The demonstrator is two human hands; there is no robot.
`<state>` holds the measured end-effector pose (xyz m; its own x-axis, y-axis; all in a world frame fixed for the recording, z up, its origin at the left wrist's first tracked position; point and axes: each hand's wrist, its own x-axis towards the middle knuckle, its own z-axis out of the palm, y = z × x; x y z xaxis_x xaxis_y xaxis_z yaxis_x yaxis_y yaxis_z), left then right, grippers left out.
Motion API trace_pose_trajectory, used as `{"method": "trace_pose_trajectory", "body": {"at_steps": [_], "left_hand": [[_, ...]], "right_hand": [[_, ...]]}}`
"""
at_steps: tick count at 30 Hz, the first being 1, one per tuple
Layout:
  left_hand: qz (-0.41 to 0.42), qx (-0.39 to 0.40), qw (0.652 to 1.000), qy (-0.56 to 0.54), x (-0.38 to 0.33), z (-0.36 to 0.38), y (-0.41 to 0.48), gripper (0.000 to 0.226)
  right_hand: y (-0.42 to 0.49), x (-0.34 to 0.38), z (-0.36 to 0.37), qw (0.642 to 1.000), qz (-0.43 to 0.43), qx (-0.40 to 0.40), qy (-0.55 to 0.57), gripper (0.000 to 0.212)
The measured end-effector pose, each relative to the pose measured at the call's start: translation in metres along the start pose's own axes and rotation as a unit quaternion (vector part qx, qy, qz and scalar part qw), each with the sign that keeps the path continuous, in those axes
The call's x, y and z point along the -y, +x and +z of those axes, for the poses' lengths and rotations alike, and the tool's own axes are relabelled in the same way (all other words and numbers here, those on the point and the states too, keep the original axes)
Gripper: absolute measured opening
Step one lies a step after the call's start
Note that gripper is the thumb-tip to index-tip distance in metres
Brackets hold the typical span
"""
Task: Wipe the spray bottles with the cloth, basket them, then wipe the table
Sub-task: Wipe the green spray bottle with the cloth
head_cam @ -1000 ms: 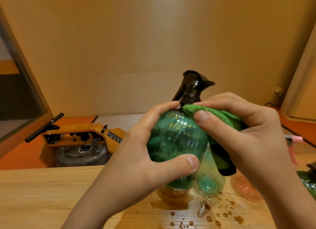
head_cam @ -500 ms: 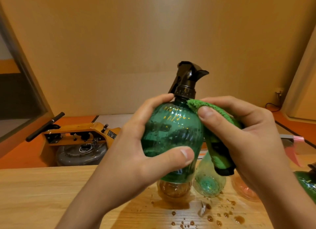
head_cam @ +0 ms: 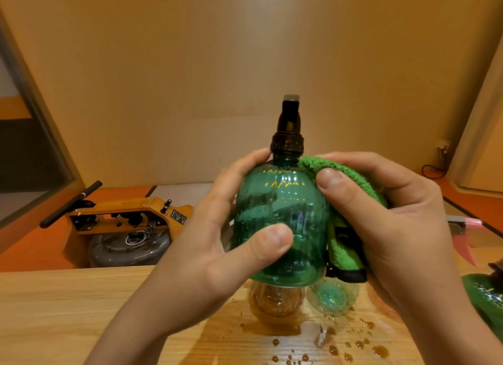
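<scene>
Progress judged early: left hand point(head_cam: 217, 245) grips the green spray bottle point(head_cam: 283, 209) upright above the worktop point(head_cam: 54, 310) centre, right hand point(head_cam: 394, 223) pinches the cloth point(head_cam: 345, 245) against its right side; other bottles point(head_cam: 275, 299) lie on the worktop, no basket visible, spill point(head_cam: 272, 328) apparently unwiped.

the held green bottle point(head_cam: 283, 201) hides most of the amber bottle point(head_cam: 275, 300). the right edge cuts off another green bottle point(head_cam: 484, 294); the right hand point(head_cam: 394, 228) covers much of the cloth point(head_cam: 359, 182).
</scene>
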<state>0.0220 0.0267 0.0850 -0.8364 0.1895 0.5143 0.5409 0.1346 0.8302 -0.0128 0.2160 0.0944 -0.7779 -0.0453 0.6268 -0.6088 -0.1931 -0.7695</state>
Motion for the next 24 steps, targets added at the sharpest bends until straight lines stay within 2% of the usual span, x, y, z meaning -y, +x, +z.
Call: {"method": "trace_pose_trajectory", "body": {"at_steps": [4,9,12,17,22,24], "left_hand": [[0.0,-0.011,1.0,0.024,-0.001,0.01,-0.001,0.072],[0.006,-0.027,0.998,0.054,-0.001,0.009,0.001,0.087],[0.015,-0.02,0.998,0.061,-0.004,0.009,0.001,0.086],[0.018,-0.027,0.998,0.049,-0.002,0.004,0.003,0.081],[0.014,0.013,0.998,0.063,-0.004,0.011,0.0,0.081],[0.016,0.006,0.998,0.064,-0.004,0.007,0.001,0.081]], "right_hand": [[-0.002,-0.002,0.003,1.0,-0.007,-0.009,-0.016,0.01],[-0.002,0.001,0.0,0.999,-0.01,0.006,-0.043,0.009],[0.0,-0.002,-0.002,0.998,-0.026,-0.003,-0.063,0.008],[0.005,0.003,-0.012,0.991,-0.051,0.102,-0.077,0.008],[0.008,-0.001,-0.016,0.993,-0.066,0.04,-0.09,0.007],[0.008,-0.001,-0.017,0.99,-0.071,0.074,-0.094,0.008]]}}
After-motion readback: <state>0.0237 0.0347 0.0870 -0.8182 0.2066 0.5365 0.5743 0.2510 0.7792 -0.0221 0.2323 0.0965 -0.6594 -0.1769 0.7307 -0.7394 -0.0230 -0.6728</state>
